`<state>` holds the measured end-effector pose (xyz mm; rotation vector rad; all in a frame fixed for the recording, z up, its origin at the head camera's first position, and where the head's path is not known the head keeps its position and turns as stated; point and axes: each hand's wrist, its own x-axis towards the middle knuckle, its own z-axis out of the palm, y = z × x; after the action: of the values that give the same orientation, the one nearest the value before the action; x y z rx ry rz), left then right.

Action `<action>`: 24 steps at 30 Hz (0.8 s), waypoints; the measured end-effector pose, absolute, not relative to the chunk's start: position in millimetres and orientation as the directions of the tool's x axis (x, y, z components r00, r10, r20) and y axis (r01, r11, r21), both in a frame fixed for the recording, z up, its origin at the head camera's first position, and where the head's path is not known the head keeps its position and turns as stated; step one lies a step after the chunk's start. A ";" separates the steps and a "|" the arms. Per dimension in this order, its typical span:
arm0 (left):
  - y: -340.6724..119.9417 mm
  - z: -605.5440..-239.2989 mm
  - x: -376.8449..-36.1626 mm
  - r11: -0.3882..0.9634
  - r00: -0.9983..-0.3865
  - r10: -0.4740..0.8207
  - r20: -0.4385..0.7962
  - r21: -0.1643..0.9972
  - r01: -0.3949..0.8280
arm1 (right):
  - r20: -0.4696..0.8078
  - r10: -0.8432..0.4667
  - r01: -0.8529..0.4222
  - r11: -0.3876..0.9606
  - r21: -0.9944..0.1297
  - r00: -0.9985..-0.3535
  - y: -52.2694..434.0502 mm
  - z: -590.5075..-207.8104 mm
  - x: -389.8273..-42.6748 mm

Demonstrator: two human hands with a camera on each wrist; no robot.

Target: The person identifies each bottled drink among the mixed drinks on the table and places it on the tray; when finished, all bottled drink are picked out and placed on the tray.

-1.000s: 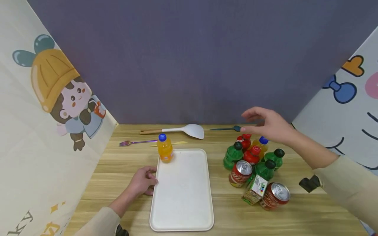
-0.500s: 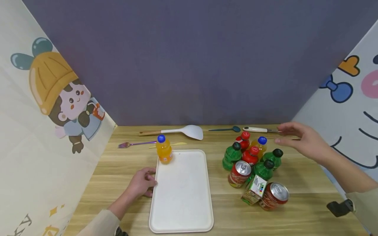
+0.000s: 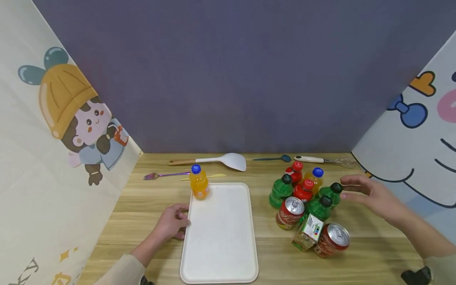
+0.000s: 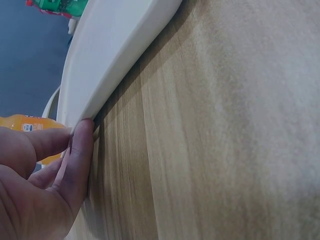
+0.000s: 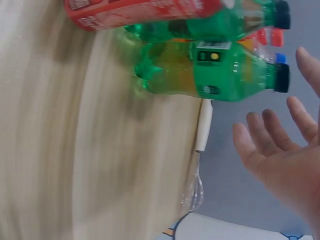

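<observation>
My left hand (image 3: pixel 170 222) is at the left edge of a white rectangular tray (image 3: pixel 219 237); in the left wrist view, its thumb and fingers pinch the tray's rim. An orange drink bottle (image 3: pixel 199 185) with a blue cap stands at the tray's far left corner. To the right, my right hand (image 3: pixel 375 200) is raised with its fingers apart and holds nothing. Its fingertips are close to the black cap of the rightmost green soda bottle (image 5: pixel 220 75), in a cluster of drinks.
Around that bottle stand other green bottles (image 3: pixel 280 194), red-capped bottles (image 3: pixel 303 192), another orange bottle (image 3: pixel 317 180), red cans (image 3: pixel 290 215) and a juice carton (image 3: pixel 308 233). Along the back lie a spatula (image 3: pixel 231 160), fork (image 3: pixel 167 175), yellow utensil (image 3: pixel 217 175), dark spoon (image 3: pixel 285 158) and whisk (image 3: pixel 310 159).
My right hand has moved right from above the back of the drinks, then down and nearer beside the rightmost green bottle, uncovering the whisk. The left hand stays at the tray.
</observation>
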<state>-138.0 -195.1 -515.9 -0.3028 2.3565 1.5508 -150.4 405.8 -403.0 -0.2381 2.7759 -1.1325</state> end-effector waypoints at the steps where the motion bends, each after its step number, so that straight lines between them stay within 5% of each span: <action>1: -195.2 -516.3 -138.1 0.394 -0.932 -0.009 -0.362 0.855 -0.336 | -0.062 -0.202 -0.098 0.694 -0.714 -0.977 405.5 -405.7 -149.9; 24: -193.6 -515.5 -137.7 0.399 -0.931 -0.023 -0.363 0.851 -0.342 | -0.116 -0.202 -0.046 0.655 -0.754 -0.973 393.8 -437.1 -153.2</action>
<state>-137.7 -193.6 -515.5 -0.3182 2.3664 1.5445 -153.2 393.8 -437.1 -0.2027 2.6820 -1.2144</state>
